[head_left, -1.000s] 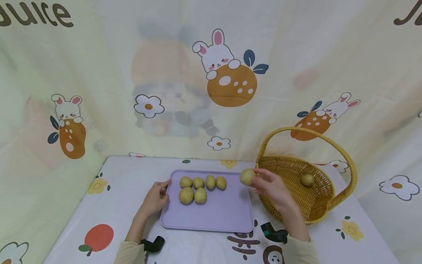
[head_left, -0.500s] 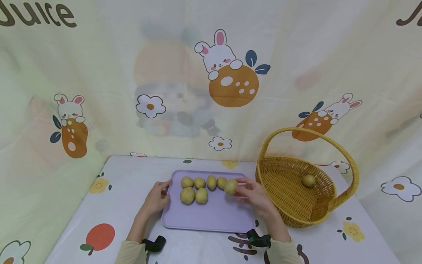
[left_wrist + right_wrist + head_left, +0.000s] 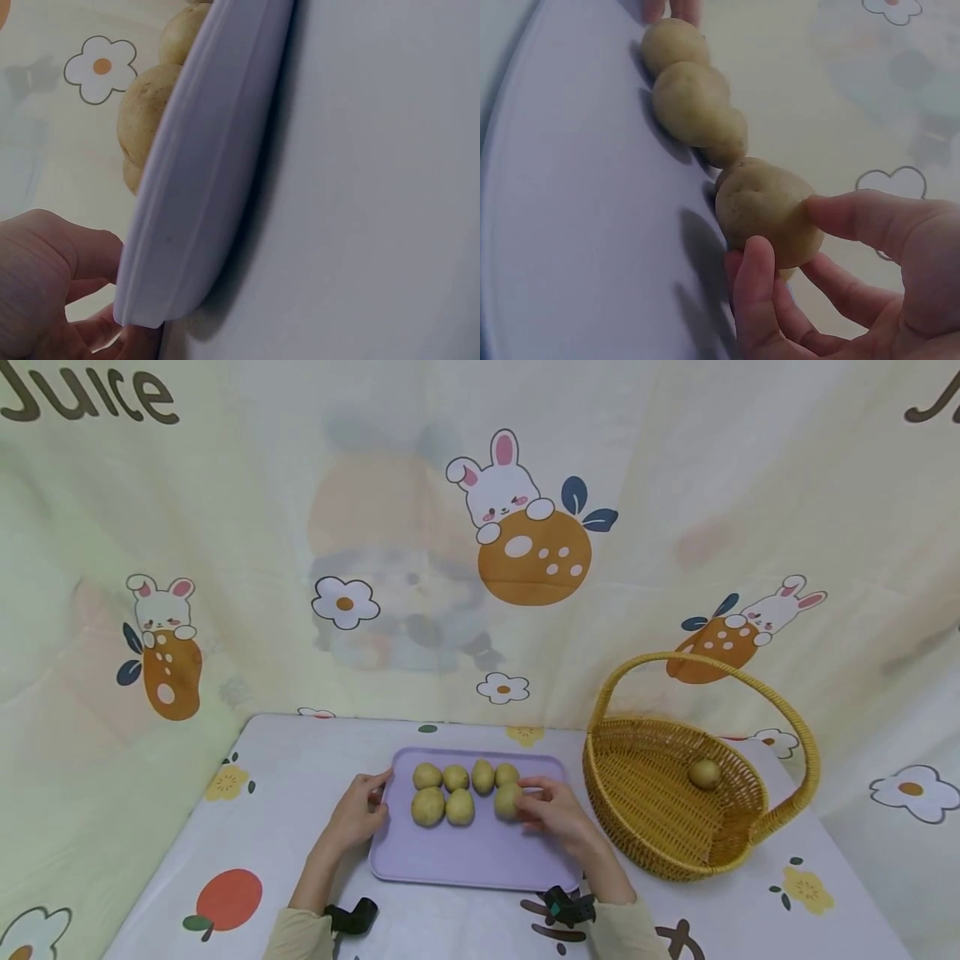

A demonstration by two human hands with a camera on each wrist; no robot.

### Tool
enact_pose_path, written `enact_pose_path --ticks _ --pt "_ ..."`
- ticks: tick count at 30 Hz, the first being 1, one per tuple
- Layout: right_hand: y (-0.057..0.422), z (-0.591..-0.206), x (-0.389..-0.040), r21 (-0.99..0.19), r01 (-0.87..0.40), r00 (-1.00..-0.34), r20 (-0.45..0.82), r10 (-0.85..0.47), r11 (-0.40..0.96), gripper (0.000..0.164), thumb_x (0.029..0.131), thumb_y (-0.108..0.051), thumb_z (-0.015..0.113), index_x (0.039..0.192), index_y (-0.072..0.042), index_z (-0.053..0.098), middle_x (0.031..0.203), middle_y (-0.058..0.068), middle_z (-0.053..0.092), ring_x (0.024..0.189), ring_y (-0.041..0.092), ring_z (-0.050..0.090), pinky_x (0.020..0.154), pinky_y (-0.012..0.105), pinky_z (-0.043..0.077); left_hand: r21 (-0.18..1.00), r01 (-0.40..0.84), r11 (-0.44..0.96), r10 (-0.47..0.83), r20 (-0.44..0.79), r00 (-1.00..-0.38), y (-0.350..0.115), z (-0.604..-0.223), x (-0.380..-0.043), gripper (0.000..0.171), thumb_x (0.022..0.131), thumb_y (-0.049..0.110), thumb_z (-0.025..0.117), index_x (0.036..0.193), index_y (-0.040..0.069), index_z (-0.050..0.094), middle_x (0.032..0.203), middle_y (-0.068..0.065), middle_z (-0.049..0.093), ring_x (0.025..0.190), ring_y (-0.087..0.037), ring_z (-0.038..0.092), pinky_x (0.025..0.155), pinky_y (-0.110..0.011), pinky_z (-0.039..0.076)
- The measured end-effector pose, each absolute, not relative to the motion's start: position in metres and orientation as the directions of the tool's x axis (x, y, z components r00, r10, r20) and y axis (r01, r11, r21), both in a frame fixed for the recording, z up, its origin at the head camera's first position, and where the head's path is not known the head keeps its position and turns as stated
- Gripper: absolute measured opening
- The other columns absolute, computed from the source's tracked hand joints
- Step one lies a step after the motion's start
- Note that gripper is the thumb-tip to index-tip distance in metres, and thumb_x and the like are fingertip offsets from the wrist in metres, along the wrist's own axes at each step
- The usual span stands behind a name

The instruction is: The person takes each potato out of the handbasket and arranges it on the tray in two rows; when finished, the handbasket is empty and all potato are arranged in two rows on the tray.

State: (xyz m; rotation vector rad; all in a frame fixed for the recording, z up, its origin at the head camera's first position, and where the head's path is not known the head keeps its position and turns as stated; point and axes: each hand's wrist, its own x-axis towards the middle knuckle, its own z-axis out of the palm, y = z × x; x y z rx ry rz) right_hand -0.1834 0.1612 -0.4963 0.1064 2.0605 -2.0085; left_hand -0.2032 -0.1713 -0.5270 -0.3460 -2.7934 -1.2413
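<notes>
My right hand (image 3: 557, 814) pinches a round, pale-brown potato (image 3: 765, 210) between thumb and fingers, low over the lilac tray (image 3: 472, 860). In the right wrist view a shadow falls on the tray beside the fingers. Several other potatoes (image 3: 428, 807) lie in two rows toward the tray's far side; the held one is in front of the far row's right end. At the tray's left edge my left hand (image 3: 358, 814) grips the rim, and the left wrist view has its thumb (image 3: 97, 253) at the rim with other fingers below.
Right of the tray stands a yellow woven basket (image 3: 626, 837) with a tall arched handle (image 3: 705, 658). One potato (image 3: 704, 773) lies inside it. A printed cloth covers the table (image 3: 300, 760), and a patterned curtain (image 3: 420, 527) hangs behind.
The right hand has carried the potato left from beside the basket to over the tray, then slightly down and nearer the front. The left hand has kept its grip on the tray's edge.
</notes>
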Motion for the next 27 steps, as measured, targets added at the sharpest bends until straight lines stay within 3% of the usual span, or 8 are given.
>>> enact_pose_path --ticks 27 --pt "0.139 -0.497 -0.187 -0.969 0.181 -0.957 -0.212 -0.198 0.165 0.039 0.087 -0.002 0.065 0.122 0.012 0.056 0.085 0.005 0.063 0.072 0.014 0.062 0.061 0.028 0.052 0.725 0.228 0.65 0.171 0.153 -0.973 -0.169 -0.523 -0.2 0.057 0.079 -0.007 0.063 0.135 -0.007 0.055 0.112 -0.02 0.056 0.09 -0.028 0.061 0.078 -0.04 0.049"
